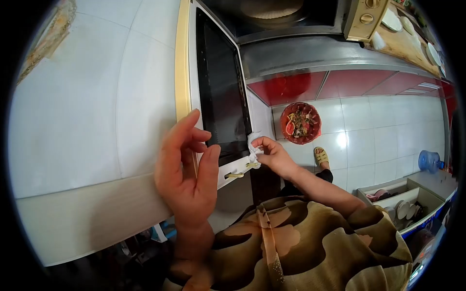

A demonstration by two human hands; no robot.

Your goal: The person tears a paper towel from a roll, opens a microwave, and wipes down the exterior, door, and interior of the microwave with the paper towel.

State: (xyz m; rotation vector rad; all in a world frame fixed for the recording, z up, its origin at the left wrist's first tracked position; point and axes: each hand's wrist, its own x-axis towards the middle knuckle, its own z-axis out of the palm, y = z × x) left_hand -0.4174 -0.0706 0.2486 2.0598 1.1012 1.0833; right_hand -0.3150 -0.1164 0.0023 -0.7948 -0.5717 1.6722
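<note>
An open microwave door (221,92) with a dark glass pane and a pale frame stands swung out toward me. My right hand (274,157) pinches a crumpled white cloth or tissue (254,148) against the door's near corner, by the latch hooks (235,175). In front of the door's outer edge is my left hand (189,165), fingers loosely curled and apart from the thumb, with nothing in it. Whether it touches the door I cannot tell. Behind, the microwave cavity (286,26) shows a round turntable (272,8).
A white tiled wall (82,111) rises on the left. On the floor, a red basin (318,123) holds food scraps, near a sandalled foot (320,156). Red cabinets (357,83) line the counter. At right are a blue water bottle (429,160) and an open drawer (388,194).
</note>
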